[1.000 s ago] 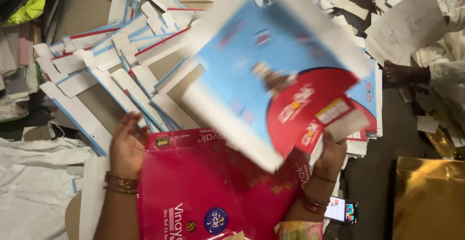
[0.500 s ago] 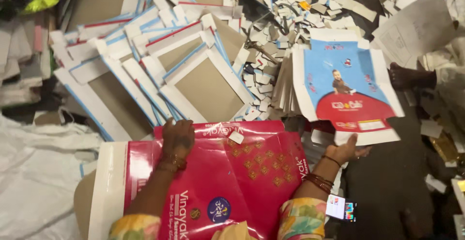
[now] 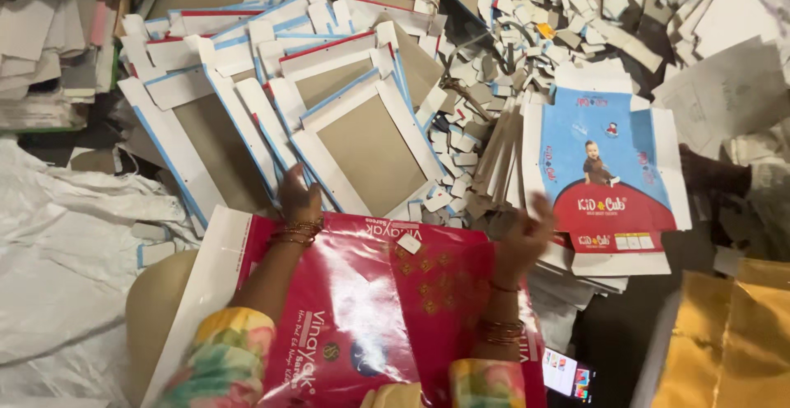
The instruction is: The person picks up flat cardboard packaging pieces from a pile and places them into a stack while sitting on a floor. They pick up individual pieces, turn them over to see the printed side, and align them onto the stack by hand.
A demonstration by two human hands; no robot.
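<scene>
Since the earlier frame, the blue and red carton blank (image 3: 607, 179) has left the hands and now lies flat on top of a stack of like blanks (image 3: 576, 268) at the right, and the right hand (image 3: 527, 239) has drawn back from it. That hand hovers just left of the stack, fingers spread wide and loose, holding nothing; bangles ring its wrist. The left hand (image 3: 299, 201) rests at the far edge of the glossy red sheet (image 3: 370, 309), which lies across the person's lap with a white border along its left side. Its fingers are curled at the near edge of the die-cut frames (image 3: 362, 149), but whether they pinch a frame or only touch it cannot be told. These frames, brown board edged in white, blue and red, fan out in an overlapping pile ahead of the left hand. Beyond them, small white offcuts (image 3: 527, 38) lie scattered thickly over the floor. A white woven sack (image 3: 58, 252) lies crumpled at the left, yellow cloth (image 3: 732, 342) shows at the lower right, and a phone (image 3: 568, 373) with a lit screen sits near the right elbow. Another person's dark hand (image 3: 716, 176) reaches in at the right edge.
</scene>
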